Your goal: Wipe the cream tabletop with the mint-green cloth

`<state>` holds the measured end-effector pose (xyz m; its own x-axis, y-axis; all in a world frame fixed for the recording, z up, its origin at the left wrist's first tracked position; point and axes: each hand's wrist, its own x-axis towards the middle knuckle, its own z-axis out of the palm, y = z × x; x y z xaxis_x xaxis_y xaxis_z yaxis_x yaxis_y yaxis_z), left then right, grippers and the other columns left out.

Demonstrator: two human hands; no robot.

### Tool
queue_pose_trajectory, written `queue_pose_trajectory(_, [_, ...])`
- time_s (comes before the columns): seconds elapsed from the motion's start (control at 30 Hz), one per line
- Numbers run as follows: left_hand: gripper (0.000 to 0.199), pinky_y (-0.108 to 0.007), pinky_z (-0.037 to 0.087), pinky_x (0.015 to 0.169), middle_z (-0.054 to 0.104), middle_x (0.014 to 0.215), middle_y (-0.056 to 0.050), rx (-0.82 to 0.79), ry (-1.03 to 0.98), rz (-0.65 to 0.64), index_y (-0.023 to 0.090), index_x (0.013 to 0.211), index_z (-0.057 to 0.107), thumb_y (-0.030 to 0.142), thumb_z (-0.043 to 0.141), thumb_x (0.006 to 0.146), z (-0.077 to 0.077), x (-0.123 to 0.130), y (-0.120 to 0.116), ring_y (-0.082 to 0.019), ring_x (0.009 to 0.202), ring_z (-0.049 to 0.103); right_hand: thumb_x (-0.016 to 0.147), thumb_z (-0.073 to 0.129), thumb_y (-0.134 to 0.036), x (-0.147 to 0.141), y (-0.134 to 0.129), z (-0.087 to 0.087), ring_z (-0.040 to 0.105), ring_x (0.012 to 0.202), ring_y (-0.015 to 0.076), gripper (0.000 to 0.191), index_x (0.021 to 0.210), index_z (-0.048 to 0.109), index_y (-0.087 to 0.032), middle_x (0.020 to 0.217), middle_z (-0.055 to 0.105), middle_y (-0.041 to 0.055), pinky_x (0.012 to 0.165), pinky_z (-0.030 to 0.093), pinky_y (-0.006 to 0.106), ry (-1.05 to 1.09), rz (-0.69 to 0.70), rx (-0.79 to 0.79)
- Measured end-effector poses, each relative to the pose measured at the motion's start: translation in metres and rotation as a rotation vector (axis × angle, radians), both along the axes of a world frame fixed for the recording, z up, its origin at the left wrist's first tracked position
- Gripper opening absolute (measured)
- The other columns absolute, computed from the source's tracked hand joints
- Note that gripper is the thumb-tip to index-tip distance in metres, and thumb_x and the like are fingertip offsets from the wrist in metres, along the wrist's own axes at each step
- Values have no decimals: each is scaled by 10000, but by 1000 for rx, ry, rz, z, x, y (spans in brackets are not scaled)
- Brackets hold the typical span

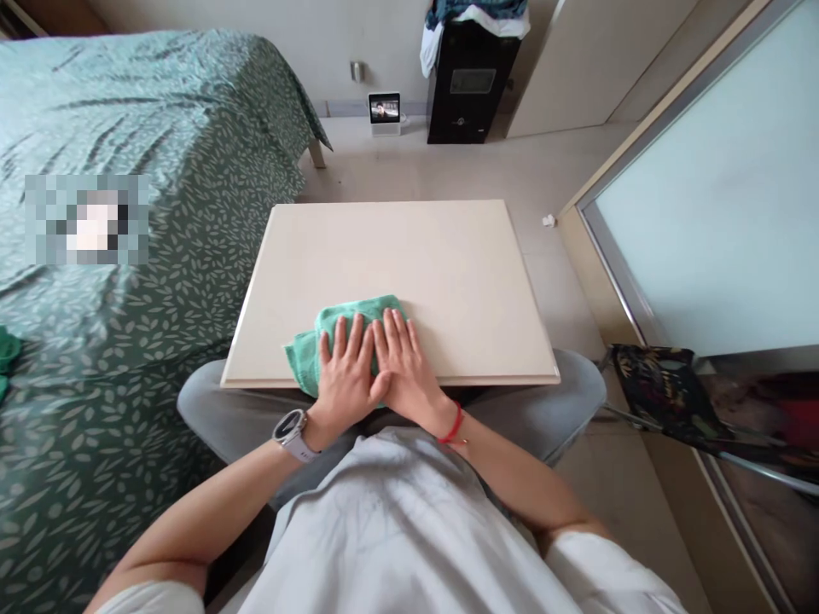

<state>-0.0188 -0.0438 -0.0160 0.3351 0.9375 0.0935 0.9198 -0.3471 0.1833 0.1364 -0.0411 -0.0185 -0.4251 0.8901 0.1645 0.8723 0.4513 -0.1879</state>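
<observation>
At the table's [461,281] near edge: green cloth [368,307] lay folded.
Left hand [347,371]: yours, flat on cloth, clenching nothing.
Right hand [409,371]: likewise.
Cloth step: pressing, apparently; next move called for even palm pressure.

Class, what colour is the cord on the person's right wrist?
Red cord, seen best in the head view.

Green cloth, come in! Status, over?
Left hand and right hand open, flat on green cloth. Cloth folded, at tabletop's near edge. Hands hide part of it. Over.
</observation>
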Motion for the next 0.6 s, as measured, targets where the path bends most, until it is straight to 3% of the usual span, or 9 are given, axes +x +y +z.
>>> queue_pose_trajectory(0.23, [929, -764, 273, 1379, 264, 1879, -249, -61, 30, -302, 88, 1805, 413, 694, 494, 1106, -1, 100, -4, -534, 1758, 236, 1078, 441, -159, 97, -43, -25, 393, 1732, 436, 684, 1742, 490, 2, 1831, 418, 310, 1374, 413, 682, -88, -276, 119])
queue_pose_trajectory(0.37, [965, -788, 311, 1359, 273, 1865, -293, -76, 42, -473, 39, 1810, 369, 703, 497, 1122, 4, 149, 0, -566, 1742, 245, 1068, 415, -173, 148, -62, -35, 415, 1721, 433, 758, 1809, 364, -18, 1819, 438, 320, 1355, 426, 700, -142, -379, 145])
queue_pose_trajectory(0.5, [960, -770, 313, 1367, 298, 1856, -307, -100, 28, -563, 21, 1800, 378, 708, 473, 1137, 13, 184, 10, -558, 1741, 257, 1046, 448, -226, 186, -65, -40, 369, 1737, 454, 868, 1848, 196, -7, 1848, 369, 338, 1348, 413, 718, -172, -412, 154])
queue_pose_trajectory(0.6, [930, -761, 288, 1380, 288, 1864, -298, -131, 16, -578, 26, 1812, 348, 685, 429, 1160, 20, 200, 28, -532, 1755, 241, 1027, 461, -239, 204, -50, -42, 349, 1739, 470, 880, 1832, 217, 18, 1848, 351, 355, 1340, 412, 713, -208, -409, 126])
